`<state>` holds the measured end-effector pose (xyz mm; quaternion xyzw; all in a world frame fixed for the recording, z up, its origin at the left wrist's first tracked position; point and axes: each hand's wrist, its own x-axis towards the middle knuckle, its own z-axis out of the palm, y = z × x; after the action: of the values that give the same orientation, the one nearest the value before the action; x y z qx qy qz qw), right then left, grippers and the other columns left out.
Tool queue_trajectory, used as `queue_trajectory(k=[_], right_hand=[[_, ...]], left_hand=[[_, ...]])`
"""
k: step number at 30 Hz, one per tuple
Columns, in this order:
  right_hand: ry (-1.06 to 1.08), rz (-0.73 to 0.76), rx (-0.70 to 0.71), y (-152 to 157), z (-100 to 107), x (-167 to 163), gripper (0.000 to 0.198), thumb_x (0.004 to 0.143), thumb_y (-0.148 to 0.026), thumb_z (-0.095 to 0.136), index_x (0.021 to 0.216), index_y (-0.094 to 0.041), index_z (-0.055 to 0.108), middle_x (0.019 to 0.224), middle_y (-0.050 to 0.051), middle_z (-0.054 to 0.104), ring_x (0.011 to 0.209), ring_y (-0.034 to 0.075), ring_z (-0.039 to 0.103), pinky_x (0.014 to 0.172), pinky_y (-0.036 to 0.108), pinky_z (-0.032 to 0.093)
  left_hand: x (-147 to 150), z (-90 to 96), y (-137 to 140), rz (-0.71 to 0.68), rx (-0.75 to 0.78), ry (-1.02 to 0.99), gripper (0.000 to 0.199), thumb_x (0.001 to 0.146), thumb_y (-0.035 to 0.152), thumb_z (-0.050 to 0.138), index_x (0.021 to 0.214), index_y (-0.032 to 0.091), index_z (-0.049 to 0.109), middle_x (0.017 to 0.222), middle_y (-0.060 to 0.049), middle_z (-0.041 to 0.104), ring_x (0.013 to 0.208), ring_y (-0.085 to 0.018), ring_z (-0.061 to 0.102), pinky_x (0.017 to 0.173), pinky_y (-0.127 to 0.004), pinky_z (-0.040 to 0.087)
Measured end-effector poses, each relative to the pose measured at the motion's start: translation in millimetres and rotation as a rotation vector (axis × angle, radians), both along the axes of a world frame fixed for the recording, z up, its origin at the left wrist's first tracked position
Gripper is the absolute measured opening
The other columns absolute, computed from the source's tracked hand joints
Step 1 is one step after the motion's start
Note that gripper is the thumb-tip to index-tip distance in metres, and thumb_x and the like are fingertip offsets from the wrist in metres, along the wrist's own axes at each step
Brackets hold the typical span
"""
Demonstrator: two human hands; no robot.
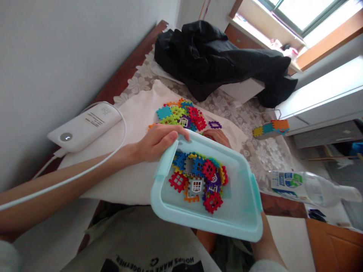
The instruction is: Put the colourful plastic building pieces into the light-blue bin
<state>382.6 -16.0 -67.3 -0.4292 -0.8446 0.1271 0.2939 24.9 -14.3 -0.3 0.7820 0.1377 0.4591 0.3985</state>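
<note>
My left hand (pixel 161 140) is closed on the far left rim of a light-blue plastic bin (pixel 241 189), thumb on top. The bin is tilted toward me. Inside it lie interlocking plastic building tiles (pixel 197 187) in red, blue, grey, purple, orange and yellow, some with window lattices. Past the bin's far rim my right hand (pixel 217 136) shows only in part, its fingers curled low by the cloth; the bin hides the rest, and what it holds is unclear. Just beyond the hands is a pile of similar tiles (pixel 181 113), with a purple frame piece (pixel 214 124) to its right.
A white power bank (pixel 85 126) with a cable lies left, the cable looping over my left forearm. Black clothing (pixel 215 56) covers a white box (pixel 244 90) at the back. Rightward are a joined tile block (pixel 270 129) and a clear plastic bottle (pixel 309 187) on its side.
</note>
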Motion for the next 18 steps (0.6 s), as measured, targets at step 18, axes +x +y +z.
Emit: queue_trajectory(k=[18], right_hand=[[-0.001, -0.026, -0.034, -3.9, 1.8, -1.7, 0.038, 0.115, -0.061, 0.06, 0.13, -0.03, 0.077, 0.129, 0.012, 0.084, 0.12, 0.033, 0.077, 0.106, 0.051, 0.064]], left_hand=[[0.0, -4.2, -0.3, 0.0, -0.051, 0.023, 0.056, 0.124, 0.052, 0.04, 0.114, 0.014, 0.08, 0.059, 0.002, 0.057, 0.046, -0.012, 0.044, 0.047, -0.027, 0.034]])
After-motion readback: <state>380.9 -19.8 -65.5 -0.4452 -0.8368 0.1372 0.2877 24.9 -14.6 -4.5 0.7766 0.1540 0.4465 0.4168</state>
